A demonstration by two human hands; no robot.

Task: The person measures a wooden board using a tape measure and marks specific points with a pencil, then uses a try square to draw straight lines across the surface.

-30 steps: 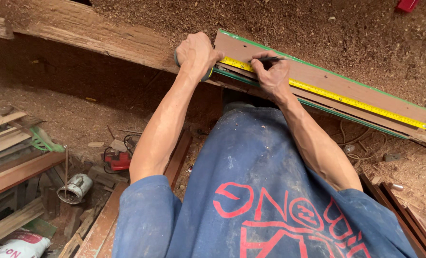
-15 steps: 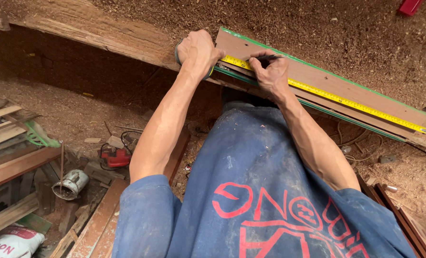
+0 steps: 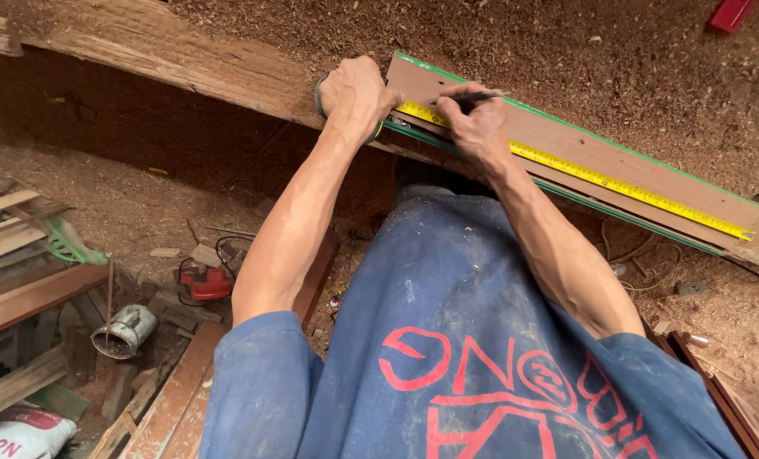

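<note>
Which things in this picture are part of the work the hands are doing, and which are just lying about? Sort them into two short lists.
In use:
left hand on the tape measure case
yellow tape measure
right hand with a dark pencil
green-edged board

Lying about:
red power tool
metal can
white sack
stacked planks

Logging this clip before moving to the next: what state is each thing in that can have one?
Tape measure: pulled out, lying flat along the board.
Tape measure case: gripped in the left hand.
Pencil: pinched in the right hand, tip on the board.
Board: lying flat on the bench, green edge showing.
Metal can: tipped on its side on the floor.
</note>
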